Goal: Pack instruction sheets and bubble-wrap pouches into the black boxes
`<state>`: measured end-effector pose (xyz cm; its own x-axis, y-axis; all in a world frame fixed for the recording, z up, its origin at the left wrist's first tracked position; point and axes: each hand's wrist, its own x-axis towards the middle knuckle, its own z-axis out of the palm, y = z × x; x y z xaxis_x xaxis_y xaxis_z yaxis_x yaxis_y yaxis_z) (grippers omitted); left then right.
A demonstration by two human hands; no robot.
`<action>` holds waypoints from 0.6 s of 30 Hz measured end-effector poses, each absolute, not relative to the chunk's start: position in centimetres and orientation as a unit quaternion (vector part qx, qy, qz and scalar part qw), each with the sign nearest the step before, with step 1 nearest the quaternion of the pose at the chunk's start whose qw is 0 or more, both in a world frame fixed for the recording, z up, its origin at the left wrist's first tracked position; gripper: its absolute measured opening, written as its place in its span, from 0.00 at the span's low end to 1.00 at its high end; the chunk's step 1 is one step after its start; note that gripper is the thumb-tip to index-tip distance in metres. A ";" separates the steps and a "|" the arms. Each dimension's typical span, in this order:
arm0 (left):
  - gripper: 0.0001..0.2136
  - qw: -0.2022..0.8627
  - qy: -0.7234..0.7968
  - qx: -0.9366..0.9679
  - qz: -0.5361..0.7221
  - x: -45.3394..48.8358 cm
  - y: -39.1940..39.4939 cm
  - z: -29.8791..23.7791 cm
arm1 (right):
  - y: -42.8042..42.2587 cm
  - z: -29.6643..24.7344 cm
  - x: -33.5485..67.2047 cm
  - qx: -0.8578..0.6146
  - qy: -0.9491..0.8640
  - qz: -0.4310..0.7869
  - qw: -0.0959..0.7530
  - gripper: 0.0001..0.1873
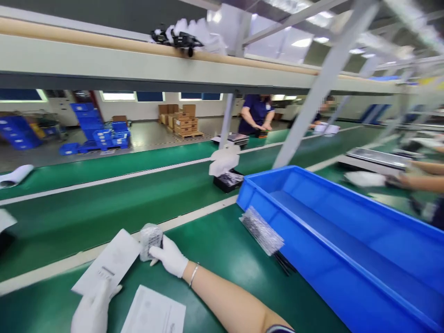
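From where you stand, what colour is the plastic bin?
The plastic bin is bright blue, in the head view.

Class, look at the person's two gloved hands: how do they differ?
The left hand sits at the bottom edge of the view, against a white leaflet, while the right hand grips a plastic-wrapped bundle. The right hand shows a bare forearm with a bracelet; the left hand's forearm is out of view. Both wear white gloves.

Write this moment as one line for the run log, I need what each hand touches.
left hand: white paper sheet | right hand: plastic-wrapped item | nearby: blue bin
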<state>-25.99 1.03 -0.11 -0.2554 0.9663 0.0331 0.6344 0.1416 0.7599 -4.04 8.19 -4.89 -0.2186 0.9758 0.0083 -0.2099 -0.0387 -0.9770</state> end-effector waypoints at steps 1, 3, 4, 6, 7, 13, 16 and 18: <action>0.15 0.249 0.722 0.542 0.350 -26.2 1.1 -0.6 | 8.1 -4.8 -4.0 -0.386 -0.490 0.610 0.489 0.32; 0.18 0.281 0.723 0.505 0.379 -26.5 1.2 -1.7 | 8.2 -4.7 -3.9 -0.378 -0.489 0.611 0.495 0.33; 0.20 0.308 0.718 0.482 0.397 -26.5 1.3 -2.2 | 8.2 -4.6 -3.9 -0.378 -0.489 0.609 0.498 0.33; 0.22 0.370 0.698 0.425 0.442 -26.5 1.4 -3.0 | 8.2 -4.5 -3.8 -0.385 -0.489 0.603 0.499 0.33; 0.22 0.398 0.684 0.396 0.466 -26.4 1.4 -3.3 | 8.2 -4.4 -3.8 -0.391 -0.488 0.599 0.500 0.33; 0.20 0.419 0.593 0.328 0.605 -25.4 1.5 -4.1 | 7.5 -3.5 -3.3 -0.478 -0.459 0.546 0.511 0.33; 0.19 0.416 0.550 0.286 0.665 -25.4 2.0 -4.2 | 8.0 -3.2 -2.8 -0.533 -0.489 0.498 0.478 0.31; 0.22 0.426 0.515 0.252 0.700 -25.5 2.4 -4.2 | 8.5 -3.5 -2.5 -0.557 -0.528 0.450 0.457 0.29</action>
<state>-25.49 2.40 -4.21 -0.5099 0.8559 -0.0867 -0.3371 -0.1061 0.9355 -2.51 8.54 -3.47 0.0374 0.9991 -0.0184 0.1779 -0.0248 -0.9837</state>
